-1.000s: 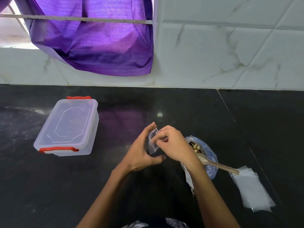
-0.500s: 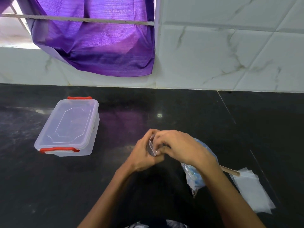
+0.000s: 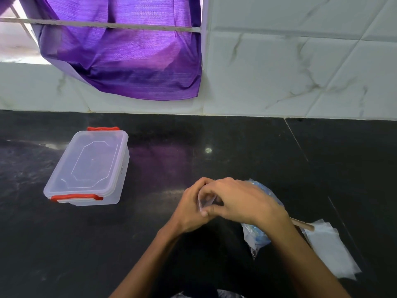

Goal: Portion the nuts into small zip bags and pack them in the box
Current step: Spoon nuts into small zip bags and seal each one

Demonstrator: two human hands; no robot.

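Nearest, both hands have closed in around one small zip bag: the left hand cups it with fingers curled at its edge, where a second ago those fingers stood straight, and the right hand has swung over and pinches its mouth, now hiding the bag of nuts and most of the spoon behind it. I judge the mouth is being worked open, with no nuts in yet. Spare zip bags lie to the right, and farther left the box sits lidded and unmoved
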